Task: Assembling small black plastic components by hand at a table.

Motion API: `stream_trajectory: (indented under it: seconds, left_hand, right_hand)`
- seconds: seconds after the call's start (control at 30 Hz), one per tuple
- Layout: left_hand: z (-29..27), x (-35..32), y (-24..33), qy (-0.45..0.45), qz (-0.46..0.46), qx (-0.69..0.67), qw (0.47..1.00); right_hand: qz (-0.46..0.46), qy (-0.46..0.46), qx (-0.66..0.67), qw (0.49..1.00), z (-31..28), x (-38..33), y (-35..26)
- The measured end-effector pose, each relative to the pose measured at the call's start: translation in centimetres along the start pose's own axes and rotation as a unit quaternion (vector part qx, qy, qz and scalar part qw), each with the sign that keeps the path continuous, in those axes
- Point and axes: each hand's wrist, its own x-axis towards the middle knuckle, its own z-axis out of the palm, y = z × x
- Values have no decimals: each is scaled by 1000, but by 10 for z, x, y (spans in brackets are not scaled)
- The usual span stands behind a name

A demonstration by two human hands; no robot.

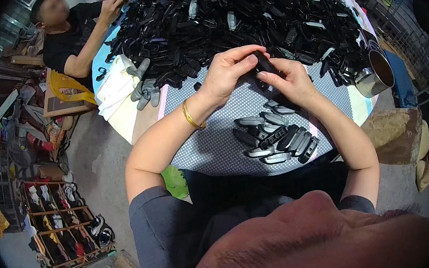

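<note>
Between my two hands, over the near part of the table, is a small black elongated plastic part (266, 64). My left hand (223, 76) pinches it from the left with thumb and fingers. From the other side my right hand (294, 81) closes on it too, thumb along its near end. The fingers hide much of the part. Closer to me lies a small group of black and silver plastic parts (277, 132), some side by side. Beyond my hands rises a big heap of similar black parts (177, 28), a few with silver faces.
The round table has a dotted grey cover (195, 151). Grey gloves (141, 86) and white cloth (115, 84) lie on its left. A metal container (371, 78) lies tipped at the right edge. Another person (74, 39) works at the far left. A shoe rack (62, 223) stands on the floor.
</note>
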Motion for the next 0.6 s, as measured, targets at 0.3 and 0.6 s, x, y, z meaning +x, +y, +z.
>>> stream_trajectory:
  seconds: [0.3,0.6]
  left_hand:
    - [-2,-1,11,-2,-2,73,997]
    - [-4,-14,18,-142,-129,430,882]
  right_hand:
    - [-77,-17,-157,985,-3,2,-3]
    - [-193,-38,-356,914,-8,4,-1]
